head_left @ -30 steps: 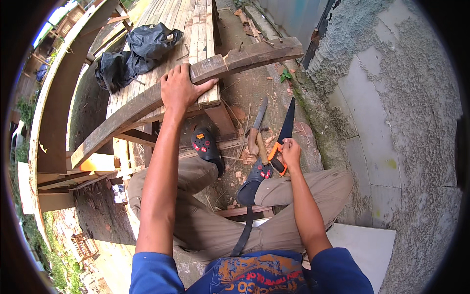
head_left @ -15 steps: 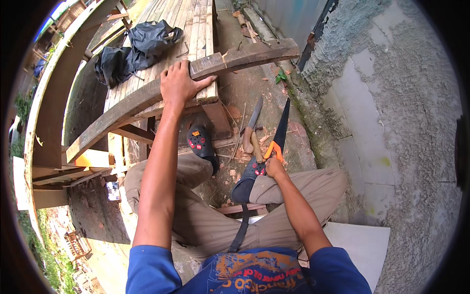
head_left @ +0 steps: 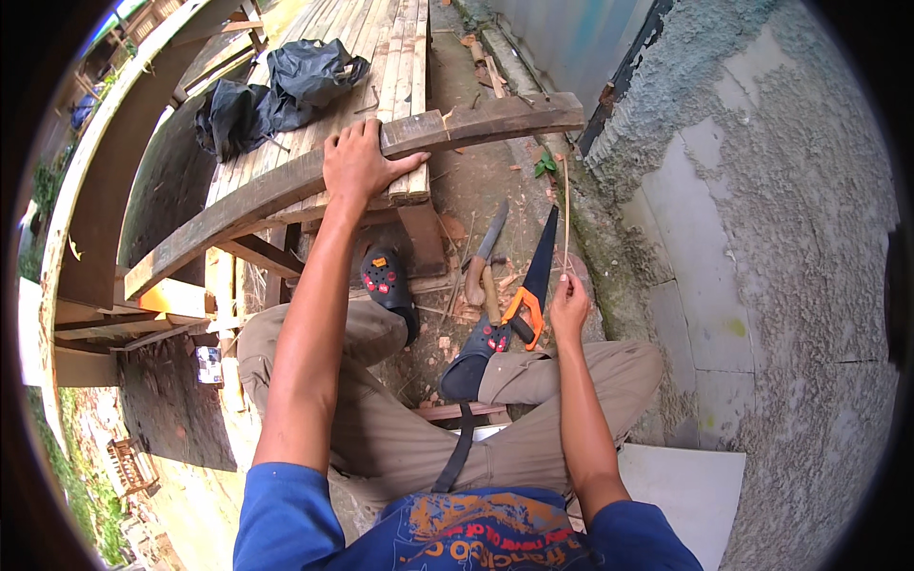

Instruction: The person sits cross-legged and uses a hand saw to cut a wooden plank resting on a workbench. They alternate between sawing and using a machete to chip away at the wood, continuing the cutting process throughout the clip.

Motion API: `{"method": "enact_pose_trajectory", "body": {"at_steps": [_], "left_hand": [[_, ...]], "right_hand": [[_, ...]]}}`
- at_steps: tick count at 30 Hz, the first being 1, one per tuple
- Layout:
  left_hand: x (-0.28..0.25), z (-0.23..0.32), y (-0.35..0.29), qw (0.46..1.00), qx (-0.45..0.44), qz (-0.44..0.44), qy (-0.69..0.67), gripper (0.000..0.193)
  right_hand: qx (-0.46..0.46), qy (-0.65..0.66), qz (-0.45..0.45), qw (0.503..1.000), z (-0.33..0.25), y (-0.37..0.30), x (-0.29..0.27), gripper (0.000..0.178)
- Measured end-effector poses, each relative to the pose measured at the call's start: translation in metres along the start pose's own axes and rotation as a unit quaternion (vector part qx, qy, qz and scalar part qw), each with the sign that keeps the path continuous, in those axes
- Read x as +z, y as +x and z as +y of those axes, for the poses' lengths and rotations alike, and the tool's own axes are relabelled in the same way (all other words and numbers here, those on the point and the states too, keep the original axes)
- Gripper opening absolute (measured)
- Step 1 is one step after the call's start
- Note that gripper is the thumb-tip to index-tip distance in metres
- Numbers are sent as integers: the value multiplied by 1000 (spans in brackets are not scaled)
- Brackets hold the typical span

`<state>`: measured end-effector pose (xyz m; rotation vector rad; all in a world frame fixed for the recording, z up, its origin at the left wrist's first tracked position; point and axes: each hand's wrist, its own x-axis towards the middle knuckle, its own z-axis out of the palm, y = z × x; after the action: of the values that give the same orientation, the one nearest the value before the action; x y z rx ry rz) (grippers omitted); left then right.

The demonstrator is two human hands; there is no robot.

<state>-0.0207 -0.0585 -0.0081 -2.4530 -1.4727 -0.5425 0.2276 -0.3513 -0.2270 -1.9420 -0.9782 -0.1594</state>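
My left hand (head_left: 362, 169) grips a long wooden beam (head_left: 257, 196), its fingers over the far edge and its thumb along the near side. The beam lies slantwise across the corner of a slatted bench (head_left: 383, 71). To the right, my right hand (head_left: 570, 303) pinches the lower end of a thin stick (head_left: 567, 211), which points away from me. Just left of that hand is a handsaw (head_left: 541, 262) with a dark blade and orange handle. A large knife (head_left: 493, 231) with a wooden handle and another wooden handle (head_left: 490, 290) lie beside the saw.
Black plastic bags (head_left: 307, 86) rest on the bench. A rough grey wall (head_left: 771, 238) rises at the right, with a small green plant (head_left: 545, 165) near its base. Wood chips are scattered on the ground around my clogs (head_left: 387, 281). A white board (head_left: 681, 485) lies at lower right.
My right hand has left the saw's handle, moved right and taken hold of the thin stick. My left hand stays on the beam.
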Motion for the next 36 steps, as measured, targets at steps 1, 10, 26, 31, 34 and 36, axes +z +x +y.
{"method": "enact_pose_trajectory", "body": {"at_steps": [1, 10, 26, 31, 34, 36], "left_hand": [[0, 1, 2, 1000, 1, -6, -3, 99], [-2, 0, 0, 1000, 6, 19, -12, 95], [9, -7, 0, 996, 17, 87, -21, 94], [9, -5, 1, 996, 16, 76, -36, 92], [6, -8, -2, 997, 13, 61, -39, 92], [2, -12, -4, 998, 12, 65, -16, 93]], "right_hand": [[-112, -129, 64, 983, 7, 1, 10, 21], [191, 1, -388, 902, 0, -46, 102, 41], [151, -157, -414, 884, -44, -44, 185, 64], [234, -144, -422, 864, -36, -30, 206, 65], [253, -104, -464, 843, -25, -20, 208, 63], [238, -88, -441, 861, -24, -20, 209, 42]]}}
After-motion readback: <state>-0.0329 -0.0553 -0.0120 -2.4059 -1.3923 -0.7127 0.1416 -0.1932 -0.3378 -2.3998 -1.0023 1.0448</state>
